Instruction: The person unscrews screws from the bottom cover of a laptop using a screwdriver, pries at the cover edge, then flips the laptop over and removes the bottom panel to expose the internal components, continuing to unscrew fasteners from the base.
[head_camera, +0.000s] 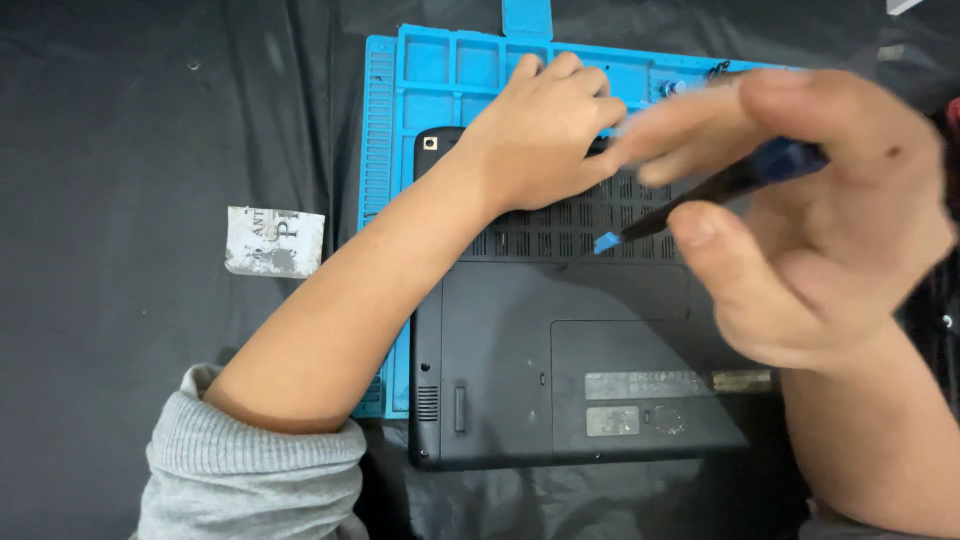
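whole thing sits on a black cloth or plastic sheet (120, 150) that covers the table, kinda wrinkled and shiny in spots, with a few little specks on it. on top of that is a bright blue repair mat (385, 120) with rows of small compartments along the far edge and a ribbed strip down its left side. a black laptop (520, 340) lies bottom side up on the mat, its near edge hanging off onto the black sheet, vent slots across the middle and a couple of worn stickers near the front. left of the mat there's a scuffed little white scrap with print on it (274, 242), well apart from everything.

left hand (545, 135) is pressed flat-ish, fingers curled, on the laptop's far edge, not gripping anything. right hand (820, 220) is pinching a blue and black pry tool (700, 195), its blue tip right over the vents; can't tell if it's touching. grey sleeve (240, 470) pushed up on the left arm. nothing of the room shows beyond the table.
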